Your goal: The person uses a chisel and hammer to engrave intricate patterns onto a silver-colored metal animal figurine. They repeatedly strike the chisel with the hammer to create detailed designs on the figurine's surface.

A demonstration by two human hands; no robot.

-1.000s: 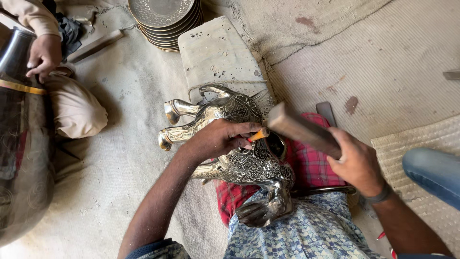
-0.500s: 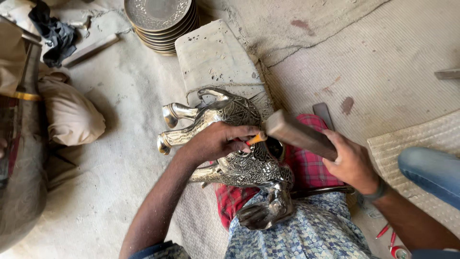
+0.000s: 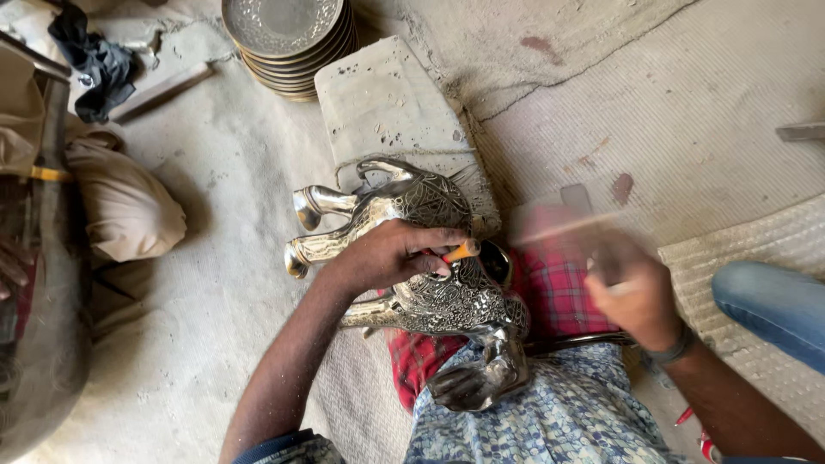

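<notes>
A silver embossed metal animal figure [image 3: 412, 258] lies on its side across my lap, legs pointing left. My left hand [image 3: 391, 253] rests on its body and pinches a small orange-tipped chisel [image 3: 461, 251] against the metal. My right hand [image 3: 632, 288] is to the right of the figure, blurred with motion, gripping a wooden-handled hammer [image 3: 559, 228] that shows only as a streak over the red checked cloth [image 3: 550, 292].
A stack of engraved metal plates [image 3: 288, 34] stands at the top. A grey stone block [image 3: 387, 103] lies behind the figure. Another person's knee [image 3: 125, 206] and a large dark vessel [image 3: 34, 344] are at left. A blue-jeaned leg [image 3: 773, 309] is at right.
My right hand has swung the hammer and both are now blurred with motion. My view has shifted slightly, so the person at left shows less.
</notes>
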